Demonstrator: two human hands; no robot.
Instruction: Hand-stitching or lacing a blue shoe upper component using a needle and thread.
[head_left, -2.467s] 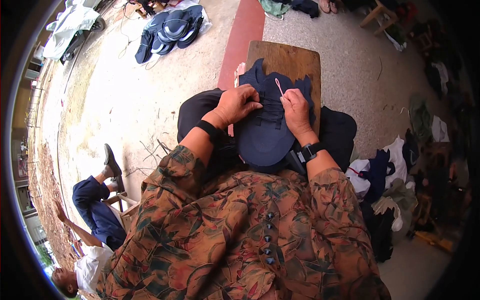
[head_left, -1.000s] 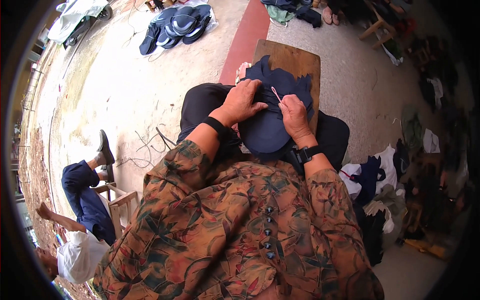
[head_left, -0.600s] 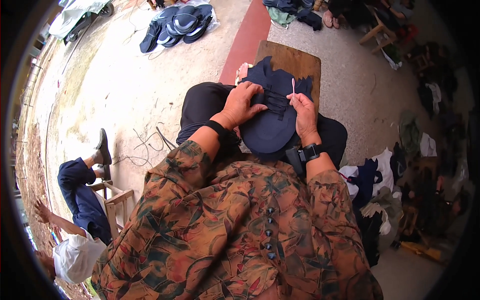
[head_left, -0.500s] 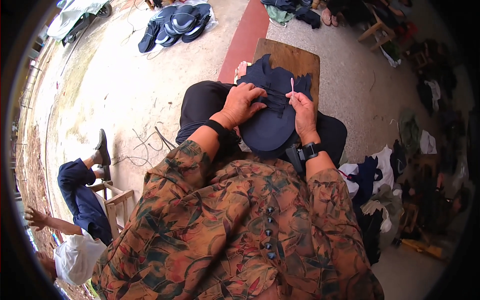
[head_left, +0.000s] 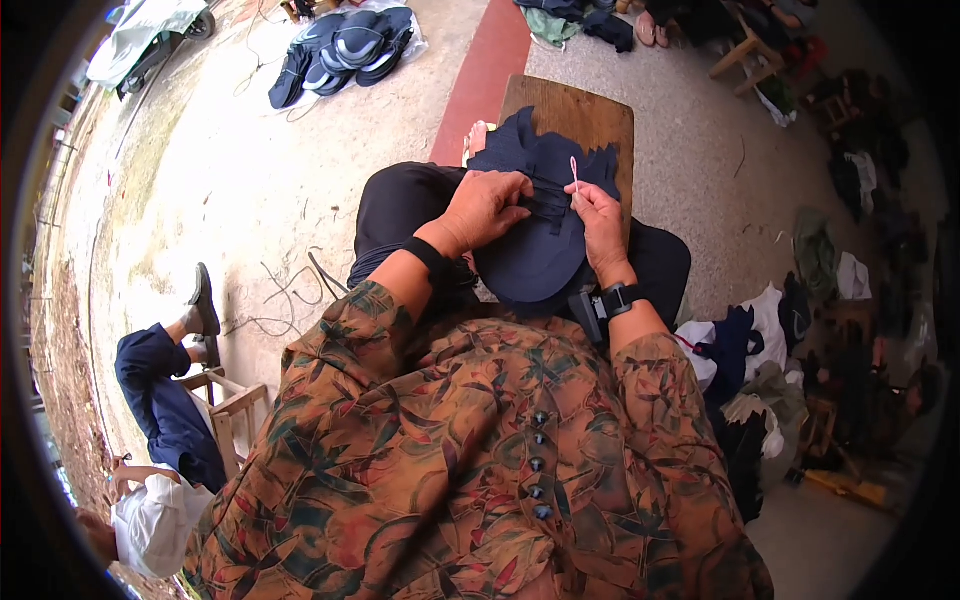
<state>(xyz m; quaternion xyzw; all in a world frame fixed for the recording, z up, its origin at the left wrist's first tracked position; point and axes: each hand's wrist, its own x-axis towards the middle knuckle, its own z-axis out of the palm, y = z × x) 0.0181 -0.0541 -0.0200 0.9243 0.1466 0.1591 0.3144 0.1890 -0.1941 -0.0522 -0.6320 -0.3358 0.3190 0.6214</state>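
Observation:
A dark navy cloth piece (head_left: pixel 530 262) with a rounded near end, jagged far edges and narrow strips across its middle lies over my lap and a wooden bench (head_left: pixel 595 115). My left hand (head_left: pixel 485 208) is on its left side, fingers bent and thumb curled in, gripping the cloth near the strips; the fingertips are partly hidden. My right hand (head_left: pixel 603 222) pinches a thin pink tool with a looped end (head_left: pixel 574 172) between thumb and fingers, just above the cloth's right side. The tool's lower end is hidden in the fingers.
Dark rounded pieces (head_left: pixel 345 50) are stacked on a plastic sheet at the far left. A person in a white top (head_left: pixel 160 520) sits at the left by a wooden stool (head_left: pixel 235 415). Piled cloth (head_left: pixel 745 350) lies at the right. Dark cords (head_left: pixel 290 295) lie on the ground.
The seated person at the left has drawn in an outstretched hand. My hands keep nearly the same place on the cloth; the whole view has shifted slightly.

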